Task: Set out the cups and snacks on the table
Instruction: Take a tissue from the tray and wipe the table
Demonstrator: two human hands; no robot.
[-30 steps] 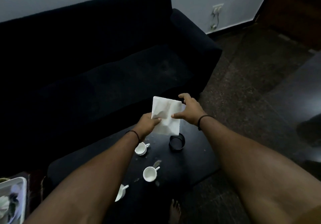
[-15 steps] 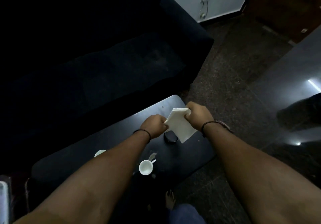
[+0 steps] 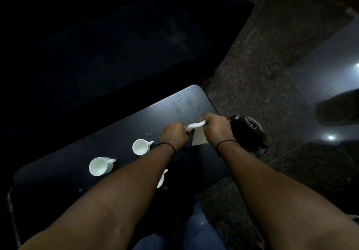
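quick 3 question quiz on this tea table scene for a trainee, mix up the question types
1. True or false: both hands grip the white napkin.
2. Multiple choice: how many white cups can be made out on the dark table? A) one B) three C) five
3. Short answer: what sits on the floor just past the table's right end?

Key
1. True: the left hand and right hand each pinch its upper edge.
2. B: the far cup, the left cup, and a third cup mostly hidden by the left forearm.
3. A bin lined with a black bag.
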